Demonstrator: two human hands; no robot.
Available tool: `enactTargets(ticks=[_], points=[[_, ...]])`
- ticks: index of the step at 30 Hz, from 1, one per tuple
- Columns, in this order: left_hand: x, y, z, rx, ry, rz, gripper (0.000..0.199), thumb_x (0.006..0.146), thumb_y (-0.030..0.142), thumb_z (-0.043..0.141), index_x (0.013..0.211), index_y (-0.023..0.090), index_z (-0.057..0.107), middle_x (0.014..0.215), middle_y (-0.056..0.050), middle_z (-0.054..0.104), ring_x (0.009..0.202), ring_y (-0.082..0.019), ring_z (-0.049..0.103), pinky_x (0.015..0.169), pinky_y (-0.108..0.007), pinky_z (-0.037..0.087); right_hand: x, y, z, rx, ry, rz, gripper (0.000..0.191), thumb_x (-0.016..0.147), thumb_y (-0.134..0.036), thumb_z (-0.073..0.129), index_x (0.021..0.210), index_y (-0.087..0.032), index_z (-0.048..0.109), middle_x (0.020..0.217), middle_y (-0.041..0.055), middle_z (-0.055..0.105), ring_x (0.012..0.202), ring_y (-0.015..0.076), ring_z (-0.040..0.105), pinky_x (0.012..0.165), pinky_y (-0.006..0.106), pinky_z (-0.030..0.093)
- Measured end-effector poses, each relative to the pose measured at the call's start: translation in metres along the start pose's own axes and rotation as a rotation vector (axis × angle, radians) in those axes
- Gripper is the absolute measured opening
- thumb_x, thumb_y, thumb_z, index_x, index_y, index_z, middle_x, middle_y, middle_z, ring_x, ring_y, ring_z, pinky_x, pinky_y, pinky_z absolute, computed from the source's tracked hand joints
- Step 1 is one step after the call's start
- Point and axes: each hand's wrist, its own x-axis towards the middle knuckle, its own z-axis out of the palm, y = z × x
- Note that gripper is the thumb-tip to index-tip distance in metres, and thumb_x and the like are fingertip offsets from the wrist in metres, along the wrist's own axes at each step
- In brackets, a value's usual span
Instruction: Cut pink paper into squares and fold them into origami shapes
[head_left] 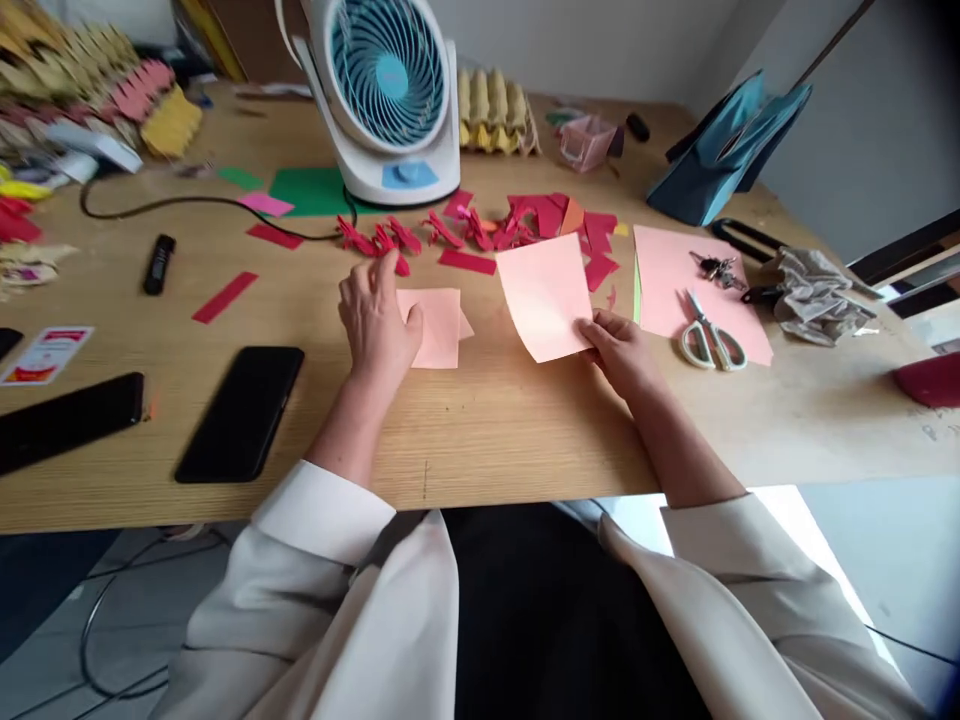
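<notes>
My right hand [619, 350] pinches the lower right edge of a pink sheet of paper [546, 300], which is lifted and slightly curved above the table. My left hand [381, 320] rests over the left part of a smaller pink paper piece [439, 330], fingers apart and bent. A pointed pink corner sticks out from that piece's right side. Beyond my hands lies a row of red folded paper shapes [442, 232]. White-handled scissors [709, 335] lie right of my right hand, partly on a large pink sheet [660, 270].
A white and blue fan [394, 90] stands at the back, its dark cable running left. Black phones [241, 415] lie at left. Keys [718, 270], a crumpled plastic bag [817, 295] and a blue bag [720, 150] are at right. Egg cartons [495, 110] sit behind.
</notes>
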Motion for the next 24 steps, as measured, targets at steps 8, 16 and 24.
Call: enactTargets(ticks=[8, 16, 24], points=[[-0.022, 0.032, 0.027, -0.442, -0.395, -0.007, 0.057, 0.086, 0.011, 0.049, 0.140, 0.026, 0.039, 0.121, -0.008, 0.061, 0.099, -0.018, 0.066, 0.088, -0.033, 0.052, -0.007, -0.006, 0.003, 0.010, -0.132, 0.073, 0.035, 0.077, -0.053, 0.070, 0.085, -0.020, 0.062, 0.064, -0.0030, 0.048, 0.049, 0.0076, 0.036, 0.043, 0.020, 0.029], [-0.032, 0.048, 0.023, -0.805, -0.443, -0.306, 0.050, 0.082, 0.029, 0.064, 0.132, 0.023, 0.057, 0.123, -0.008, 0.065, 0.097, -0.021, 0.065, 0.088, -0.030, 0.049, -0.012, 0.000, 0.003, -0.073, -0.108, 0.214, 0.051, 0.074, -0.062, 0.067, 0.104, -0.021, 0.063, 0.081, 0.0028, 0.063, 0.062, 0.0144, 0.054, 0.050, 0.023, 0.040], [-0.034, 0.041, 0.032, -0.806, -0.632, -0.431, 0.027, 0.080, 0.029, 0.064, 0.103, 0.019, 0.074, 0.096, -0.006, 0.073, 0.074, -0.017, 0.063, 0.071, -0.027, 0.051, -0.011, -0.002, 0.003, 0.012, -0.209, 0.178, 0.062, 0.082, -0.050, 0.064, 0.136, -0.023, 0.047, 0.071, -0.0014, 0.060, 0.051, 0.0112, 0.051, 0.045, 0.022, 0.041]])
